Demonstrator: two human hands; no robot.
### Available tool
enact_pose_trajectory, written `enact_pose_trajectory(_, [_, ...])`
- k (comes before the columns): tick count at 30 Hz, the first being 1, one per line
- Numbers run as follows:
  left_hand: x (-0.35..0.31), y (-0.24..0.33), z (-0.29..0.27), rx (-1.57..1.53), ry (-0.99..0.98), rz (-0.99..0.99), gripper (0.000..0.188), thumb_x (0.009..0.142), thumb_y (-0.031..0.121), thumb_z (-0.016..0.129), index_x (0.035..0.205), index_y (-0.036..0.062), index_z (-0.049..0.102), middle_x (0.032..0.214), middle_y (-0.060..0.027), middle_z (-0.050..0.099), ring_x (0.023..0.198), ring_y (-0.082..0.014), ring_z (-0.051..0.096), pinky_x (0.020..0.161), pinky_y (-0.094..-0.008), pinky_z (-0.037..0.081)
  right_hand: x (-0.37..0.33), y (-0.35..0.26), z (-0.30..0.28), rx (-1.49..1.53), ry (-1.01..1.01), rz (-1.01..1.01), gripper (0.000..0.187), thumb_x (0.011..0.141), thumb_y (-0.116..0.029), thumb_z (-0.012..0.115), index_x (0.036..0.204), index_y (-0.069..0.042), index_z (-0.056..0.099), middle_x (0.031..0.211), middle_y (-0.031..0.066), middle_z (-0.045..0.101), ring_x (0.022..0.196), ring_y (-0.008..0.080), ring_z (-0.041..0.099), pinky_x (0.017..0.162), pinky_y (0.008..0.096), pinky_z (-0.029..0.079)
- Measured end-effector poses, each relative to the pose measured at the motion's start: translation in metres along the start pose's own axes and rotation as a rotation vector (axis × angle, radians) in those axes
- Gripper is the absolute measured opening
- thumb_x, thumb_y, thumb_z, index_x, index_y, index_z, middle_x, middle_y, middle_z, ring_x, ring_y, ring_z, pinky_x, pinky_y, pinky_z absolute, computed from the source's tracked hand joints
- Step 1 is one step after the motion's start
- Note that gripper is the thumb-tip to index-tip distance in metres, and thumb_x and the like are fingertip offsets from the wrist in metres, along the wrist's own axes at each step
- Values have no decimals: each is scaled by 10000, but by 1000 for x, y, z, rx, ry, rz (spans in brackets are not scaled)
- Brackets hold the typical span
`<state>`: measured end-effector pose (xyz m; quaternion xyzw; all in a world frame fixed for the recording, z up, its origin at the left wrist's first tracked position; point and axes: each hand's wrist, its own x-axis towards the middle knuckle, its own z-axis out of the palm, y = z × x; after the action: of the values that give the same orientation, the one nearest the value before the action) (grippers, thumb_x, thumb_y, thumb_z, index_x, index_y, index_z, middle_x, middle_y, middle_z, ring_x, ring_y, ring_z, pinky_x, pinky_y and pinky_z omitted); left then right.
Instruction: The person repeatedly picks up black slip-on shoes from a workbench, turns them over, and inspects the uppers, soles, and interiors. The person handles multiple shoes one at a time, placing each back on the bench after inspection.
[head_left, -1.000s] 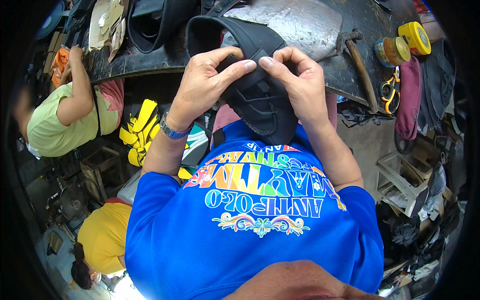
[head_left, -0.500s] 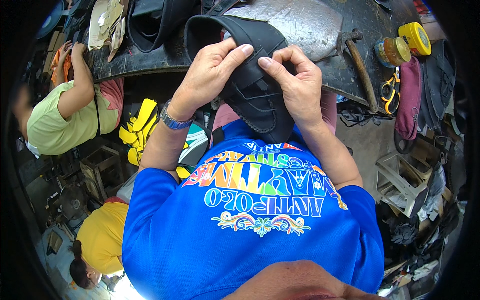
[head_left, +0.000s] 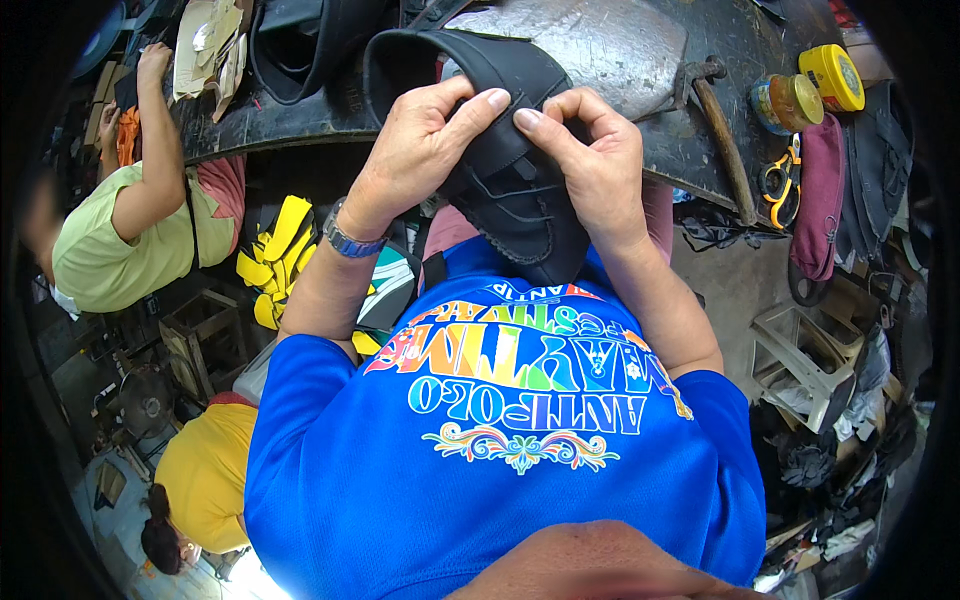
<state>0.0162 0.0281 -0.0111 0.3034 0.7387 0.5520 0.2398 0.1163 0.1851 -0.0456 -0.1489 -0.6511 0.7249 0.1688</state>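
Note:
A black leather shoe upper [head_left: 508, 190] with stitched seams rests against my lap and the table edge, its wide opening at the far left. My left hand [head_left: 432, 135] grips its upper part, thumb on top and fingers curled into the opening. Close beside it, my right hand [head_left: 592, 150] pinches the other side of the same piece between thumb and bent forefinger. The two thumb tips almost meet over a seam. What lies under the fingers is hidden.
On the dark worktable [head_left: 270, 130] lie another black upper [head_left: 290, 50], a metal plate [head_left: 590, 50], a hammer [head_left: 722, 145], a glass jar [head_left: 785, 103], a yellow tub [head_left: 832, 78] and yellow-handled scissors [head_left: 780, 185]. Yellow cut pieces [head_left: 280, 250] sit left. Two co-workers are at left.
My hands keep nearly the same grip on the shoe upper; both shift only slightly. At the left, the co-worker in light green has raised one hand and parted it from the other.

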Motion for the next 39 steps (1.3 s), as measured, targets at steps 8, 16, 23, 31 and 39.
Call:
enact_pose_trajectory(8, [2, -1, 1, -71, 22, 32, 278, 922, 209, 721, 1057, -33, 728, 898, -97, 740, 810, -131, 706, 721, -223, 569, 4, -4, 0, -40, -45, -36, 216, 815, -149, 783, 752, 2, 642, 775, 41, 598, 757, 113, 548, 707, 269, 445])
enact_pose_trajectory(16, [0, 1, -2, -193, 34, -77, 269, 911, 187, 728, 1069, -31, 724, 902, -101, 740, 791, -136, 711, 713, -233, 580, 1, -6, -6, 24, -144, 1, 141, 853, -110, 718, 840, 21, 665, 849, 45, 613, 833, 106, 569, 789, 246, 442])
enact_pose_trajectory(23, [-2, 1, -7, -156, 27, -102, 289, 932, 224, 704, 1051, -39, 709, 897, -104, 738, 785, -137, 714, 705, -228, 580, 4, -12, -23, 334, -342, 201, 163, 855, -28, 603, 967, 37, 702, 945, 43, 654, 928, 112, 597, 873, 244, 454])
enact_pose_trajectory(31, [-6, -2, -14, -275, 0, -144, 285, 940, 203, 695, 1076, -47, 704, 921, -105, 737, 816, -131, 712, 734, -220, 570, -7, -8, -8, 369, -166, -26, 288, 844, 67, 598, 1124, 0, 613, 1037, 77, 645, 907, 105, 627, 832, 226, 506])
enact_pose_trajectory(39, [-11, -4, -20, -288, -16, -145, 288, 944, 197, 690, 1094, -49, 695, 958, -93, 732, 847, -124, 697, 771, -226, 561, -3, -5, -15, 325, -248, -19, 329, 856, 64, 618, 1167, -28, 563, 1016, 78, 632, 933, 104, 613, 844, 224, 500])
